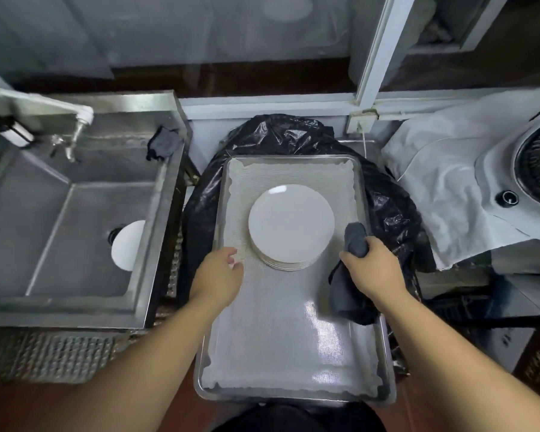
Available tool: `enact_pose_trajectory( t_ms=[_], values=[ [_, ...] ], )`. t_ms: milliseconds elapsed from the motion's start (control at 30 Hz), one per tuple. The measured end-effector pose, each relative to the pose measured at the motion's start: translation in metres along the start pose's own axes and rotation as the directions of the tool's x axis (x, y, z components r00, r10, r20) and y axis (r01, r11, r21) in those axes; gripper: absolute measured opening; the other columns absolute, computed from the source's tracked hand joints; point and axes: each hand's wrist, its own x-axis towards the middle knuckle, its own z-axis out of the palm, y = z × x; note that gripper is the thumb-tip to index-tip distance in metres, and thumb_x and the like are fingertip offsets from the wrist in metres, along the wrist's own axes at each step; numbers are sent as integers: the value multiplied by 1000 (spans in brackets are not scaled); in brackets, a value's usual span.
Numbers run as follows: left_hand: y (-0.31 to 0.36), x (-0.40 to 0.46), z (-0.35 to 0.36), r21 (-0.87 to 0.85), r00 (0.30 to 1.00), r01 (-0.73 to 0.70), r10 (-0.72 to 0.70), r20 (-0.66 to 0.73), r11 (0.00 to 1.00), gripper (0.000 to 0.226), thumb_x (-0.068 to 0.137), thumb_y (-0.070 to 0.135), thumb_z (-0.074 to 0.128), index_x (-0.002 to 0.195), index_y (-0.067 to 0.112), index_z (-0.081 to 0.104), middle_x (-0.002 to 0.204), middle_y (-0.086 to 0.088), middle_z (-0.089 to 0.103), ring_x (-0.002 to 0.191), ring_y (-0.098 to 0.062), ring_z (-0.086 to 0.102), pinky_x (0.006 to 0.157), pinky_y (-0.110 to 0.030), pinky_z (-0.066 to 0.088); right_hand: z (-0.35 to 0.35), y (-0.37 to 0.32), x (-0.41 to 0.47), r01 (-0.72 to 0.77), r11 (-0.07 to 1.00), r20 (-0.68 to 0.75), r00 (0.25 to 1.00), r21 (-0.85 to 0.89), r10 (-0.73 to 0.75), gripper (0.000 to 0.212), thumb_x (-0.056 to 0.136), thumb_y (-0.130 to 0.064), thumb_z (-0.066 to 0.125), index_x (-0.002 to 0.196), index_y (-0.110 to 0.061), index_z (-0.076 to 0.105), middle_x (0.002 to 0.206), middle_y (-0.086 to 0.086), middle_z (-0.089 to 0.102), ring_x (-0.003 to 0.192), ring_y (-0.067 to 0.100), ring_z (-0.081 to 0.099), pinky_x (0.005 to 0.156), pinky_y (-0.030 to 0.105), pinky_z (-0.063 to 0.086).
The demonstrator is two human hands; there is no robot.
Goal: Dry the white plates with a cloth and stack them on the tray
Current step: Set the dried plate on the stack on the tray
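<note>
White plates (pixel 291 224) are found stacked on the tray (pixel 293 363), one plate (pixel 128 244) left in the sink (pixel 75 213); the dark cloth (pixel 354 241) is gripped by the right hand (pixel 371 265), the left hand (pixel 222 272) held empty.

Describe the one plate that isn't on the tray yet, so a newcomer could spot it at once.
Start at the steel sink left of the tray. On the sink floor, against its right wall and beside the drain, lies a single white plate, partly hidden by the sink's rim. Unlike the stack of plates on the tray, it lies alone and away from both hands.
</note>
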Motion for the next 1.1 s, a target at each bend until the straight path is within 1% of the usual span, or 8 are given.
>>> enact_pose_trajectory(
  t_ms=[133,267,367,533,633,833,933,1100],
  values=[
    [-21,-47,-9,92,999,-26,30,-43,995,46,103,29,58,149,29,56,136,5,58,101,-12,57,66,-18,40,16,-9,-31,73,997,86,993,20,-75,37,89,-43,75,113,-23,56,96,-1,65,94,30,62,78,39,46],
    [-55,-89,-20,82,998,11,-6,-55,997,45,100,31,57,144,34,58,127,7,57,95,-13,62,75,-26,52,37,-18,-65,163,986,191,968,14,-163,32,89,-41,75,110,-27,56,97,-3,67,85,23,60,61,25,37],
    [-81,-110,-31,5,987,83,-81,-136,997,44,97,33,60,141,34,61,125,12,60,85,-1,60,63,-18,46,50,-28,-90,231,973,266,938,-12,-220,29,89,-38,73,110,-30,55,97,-4,68,80,12,60,61,19,37],
    [-137,-151,-62,-86,971,122,-137,-194,989,45,96,35,62,141,34,61,133,8,66,98,-15,63,88,-32,53,82,-62,-142,390,917,318,883,-83,-347,30,89,-37,75,110,-30,55,97,-2,66,86,23,58,67,33,40],
    [-184,-187,-88,-117,954,161,-185,-237,980,45,96,37,62,141,37,60,135,11,67,100,-14,64,85,-29,51,111,-85,-186,456,883,366,845,-112,-390,35,88,-38,76,117,-27,59,102,0,67,90,25,59,77,36,42],
    [-296,-273,-141,-232,896,276,-337,-288,933,48,100,34,58,147,35,55,142,10,64,111,-20,68,91,-32,55,188,-121,-287,605,778,502,733,-170,-460,39,88,-44,78,118,-30,58,102,-3,67,80,13,57,65,30,40],
    [-344,-314,-159,-277,850,343,-422,-315,898,51,98,33,57,149,35,54,143,9,65,113,-18,68,88,-28,52,228,-133,-333,663,728,565,673,-173,-478,43,87,-45,79,121,-26,63,101,-5,67,88,19,59,73,34,41],
    [-406,-367,-194,-397,788,389,-523,-325,831,57,97,29,58,153,32,51,143,3,62,75,-14,75,67,-29,60,286,-162,-391,745,650,703,542,-149,-461,63,89,-46,80,143,-21,59,127,3,71,114,27,65,86,33,45]
  ],
)
